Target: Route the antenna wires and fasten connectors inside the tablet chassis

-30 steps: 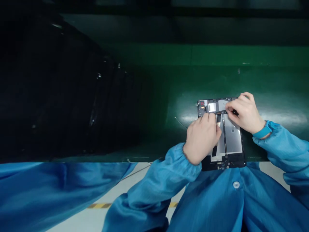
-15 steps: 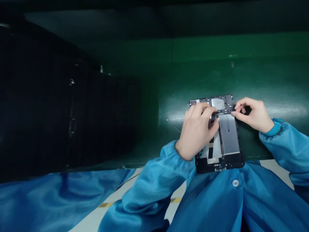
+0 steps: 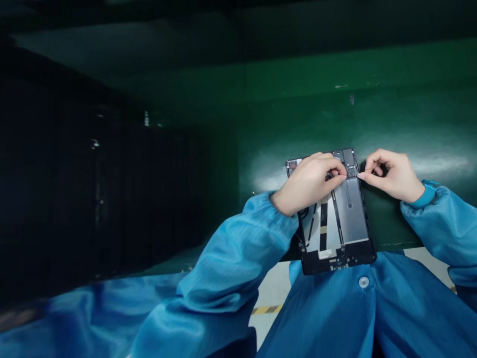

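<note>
An opened tablet [image 3: 309, 263] lies tilted at the bench's front edge, its inner parts showing. Its silver battery [image 3: 354, 214] fills the right side, with a thin dark flex cable [image 3: 337, 221] running alongside. Over the upper part, my left hand [image 3: 311, 181] has thumb and index fingertips pinched together just above the battery, beside a small round part [image 3: 351, 172]. What those fingertips hold is hidden. At the tablet's upper right edge my right hand [image 3: 395, 175] has its fingers curled and thumb tip touching the rim; anything between them is too small to make out.
The green bench top [image 3: 410, 119] stretches behind the tablet, with small scraps [image 3: 352, 99] at the back. Dark shapes fill the left side. A blue sleeve [image 3: 112, 308], apparently another person's, is at lower left.
My left hand has moved right across the upper board, and its thumb and index fingertips have closed together. The right hand stays by the edge. The view has shifted slightly.
</note>
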`<state>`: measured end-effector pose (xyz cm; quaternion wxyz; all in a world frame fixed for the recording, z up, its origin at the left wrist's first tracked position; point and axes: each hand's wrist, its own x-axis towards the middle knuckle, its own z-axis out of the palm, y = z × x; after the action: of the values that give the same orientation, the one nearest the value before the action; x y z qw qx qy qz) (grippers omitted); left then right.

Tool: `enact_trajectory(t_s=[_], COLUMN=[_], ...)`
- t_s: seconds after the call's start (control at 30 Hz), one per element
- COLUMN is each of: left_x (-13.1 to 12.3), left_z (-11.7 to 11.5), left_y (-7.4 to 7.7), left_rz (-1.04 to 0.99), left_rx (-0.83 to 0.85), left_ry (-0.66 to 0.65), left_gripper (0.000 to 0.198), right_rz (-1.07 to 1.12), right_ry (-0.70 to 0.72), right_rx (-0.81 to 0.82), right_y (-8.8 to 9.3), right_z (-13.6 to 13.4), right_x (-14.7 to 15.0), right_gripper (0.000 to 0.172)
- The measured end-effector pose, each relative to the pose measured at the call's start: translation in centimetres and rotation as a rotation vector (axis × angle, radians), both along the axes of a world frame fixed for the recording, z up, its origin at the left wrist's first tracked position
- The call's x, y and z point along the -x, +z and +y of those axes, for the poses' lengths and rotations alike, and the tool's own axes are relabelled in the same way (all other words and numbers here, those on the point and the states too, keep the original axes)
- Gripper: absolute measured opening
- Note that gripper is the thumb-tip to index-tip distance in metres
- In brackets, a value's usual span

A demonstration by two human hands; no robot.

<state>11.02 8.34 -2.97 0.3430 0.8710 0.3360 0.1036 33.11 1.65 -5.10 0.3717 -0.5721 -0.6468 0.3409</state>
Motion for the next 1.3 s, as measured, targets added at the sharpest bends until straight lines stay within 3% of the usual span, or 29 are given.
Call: enact_trajectory(t_s=[0.43,0.73,1.0,1.17,1.3], left_x=[-0.3,-0.8,-1.8,-1.6,-1.1], left_z=[0.3,-0.1,-0.7,-0.9,-1.1], left_y=[-0.1,0.1,0.0,-0.8,-1.5], left_rz=[-0.07,0.015,-0.06,-0.04,-0.025], left_rx=[0.041,0.007,-0.131,-0.158,-0.176], left_ry=[0.043,0.079,0.014,0.153,0.2], left_gripper=[0.011,0.015,0.016,0.019,0.02], right_rz=[-0.02,0.027,0.208,0.254,0.195], right_ry=[0.023,0.025,-0.055,-0.077,-0.042], right_rx=[0.039,0.057,0.027,0.018,0.086], right_y=[0.5,0.4,0.5,0.0,-0.6], right_z=[0.1,0.3,0.5,0.6,0.8], right_x=[-0.5,-1.0,0.3,1.7,2.1], right_gripper=[0.021,0.024,0.04,0.024,0.021])
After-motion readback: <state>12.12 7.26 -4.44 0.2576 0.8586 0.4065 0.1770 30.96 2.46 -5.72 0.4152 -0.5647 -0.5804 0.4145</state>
